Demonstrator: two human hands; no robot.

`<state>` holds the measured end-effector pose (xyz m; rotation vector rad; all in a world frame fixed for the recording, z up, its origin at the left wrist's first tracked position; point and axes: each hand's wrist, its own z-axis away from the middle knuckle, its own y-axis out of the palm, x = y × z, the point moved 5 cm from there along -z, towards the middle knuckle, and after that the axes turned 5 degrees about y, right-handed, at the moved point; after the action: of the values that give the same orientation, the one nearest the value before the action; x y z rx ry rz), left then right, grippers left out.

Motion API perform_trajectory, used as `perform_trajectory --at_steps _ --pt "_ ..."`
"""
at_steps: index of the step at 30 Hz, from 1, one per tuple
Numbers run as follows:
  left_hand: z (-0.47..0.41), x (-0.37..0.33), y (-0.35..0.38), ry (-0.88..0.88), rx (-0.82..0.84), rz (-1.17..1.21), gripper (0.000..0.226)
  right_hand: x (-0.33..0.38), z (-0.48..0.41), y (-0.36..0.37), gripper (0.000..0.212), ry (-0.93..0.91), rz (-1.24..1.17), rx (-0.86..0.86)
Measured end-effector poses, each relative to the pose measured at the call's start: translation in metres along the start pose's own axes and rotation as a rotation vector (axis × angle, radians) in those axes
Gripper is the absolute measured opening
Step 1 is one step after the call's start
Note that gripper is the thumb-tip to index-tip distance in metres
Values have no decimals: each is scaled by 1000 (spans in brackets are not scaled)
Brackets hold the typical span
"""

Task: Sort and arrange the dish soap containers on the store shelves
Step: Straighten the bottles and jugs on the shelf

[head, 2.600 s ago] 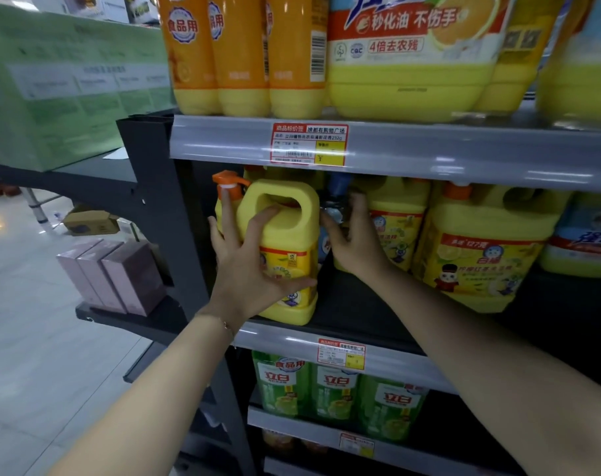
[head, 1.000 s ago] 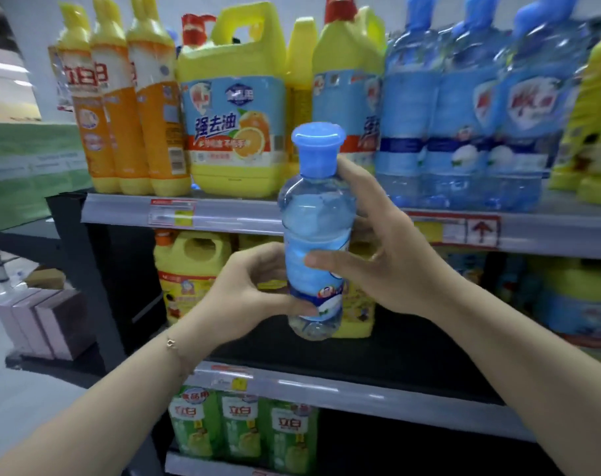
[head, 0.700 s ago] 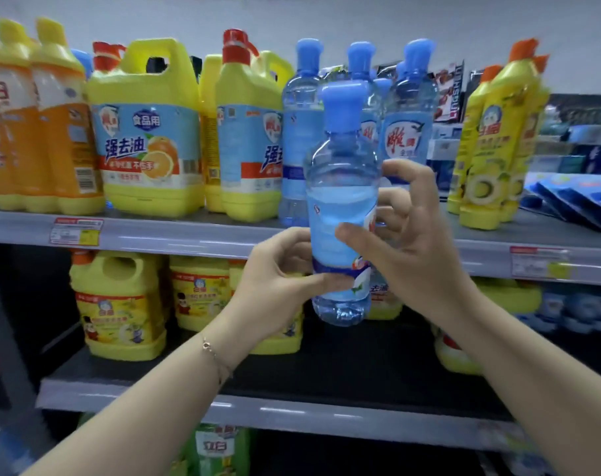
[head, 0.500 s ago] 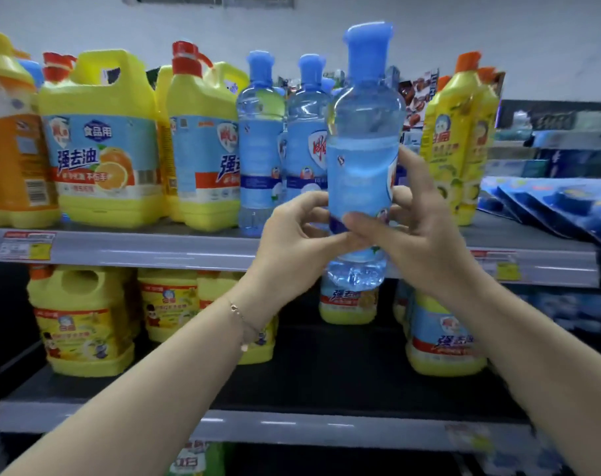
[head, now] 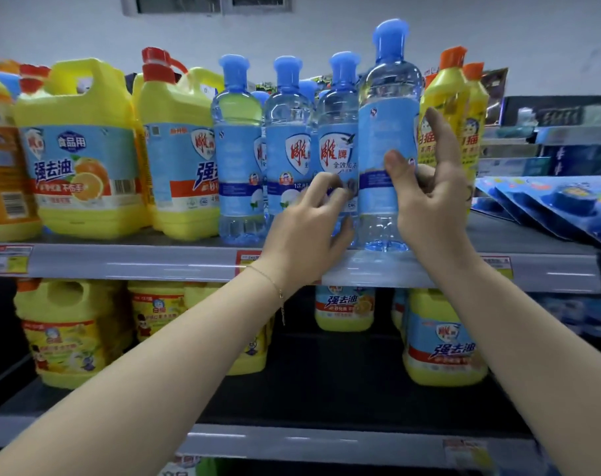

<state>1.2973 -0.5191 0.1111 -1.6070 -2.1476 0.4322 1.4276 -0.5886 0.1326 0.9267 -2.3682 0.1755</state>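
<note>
Gripping a clear blue bottle (head: pixel 388 132) upright at the upper shelf (head: pixel 120 261) edge, right hand (head: pixel 433 201) thumb and fingers pinching its label, left hand (head: pixel 305 228) fingers curled loosely beside it, seemingly touching the neighbouring blue bottles (head: pixel 285 149).

- I see both forearms bare, no sleeves in view.
- My left wrist (head: pixel 275 286) wears a thin gold-toned chain bracelet (head: pixel 270 279), possibly with a small dangling end.
- No rings that I can make out.

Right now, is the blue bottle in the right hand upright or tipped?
Upright. The blue bottle stands cap up with its base on the upper shelf, the right hand gripping it.
</note>
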Motion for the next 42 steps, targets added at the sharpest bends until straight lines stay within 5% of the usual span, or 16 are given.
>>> perform_trajectory --at_steps 8,19,24,33,42 --pt "-8 5 13 -94 175 -156 43 -3 -6 6 75 -120 125 19" --pt "-22 12 23 -161 215 -245 25 -12 -7 15 53 -99 94 17" --pt "-24 21 30 -253 243 -167 15 -16 -8 23 59 -18 69 42" --pt "9 26 2 -465 -24 315 39 -14 -6 48 51 66 -23 134" --pt "13 22 0 -367 -68 132 68 -19 -8 58 52 127 -56 191"
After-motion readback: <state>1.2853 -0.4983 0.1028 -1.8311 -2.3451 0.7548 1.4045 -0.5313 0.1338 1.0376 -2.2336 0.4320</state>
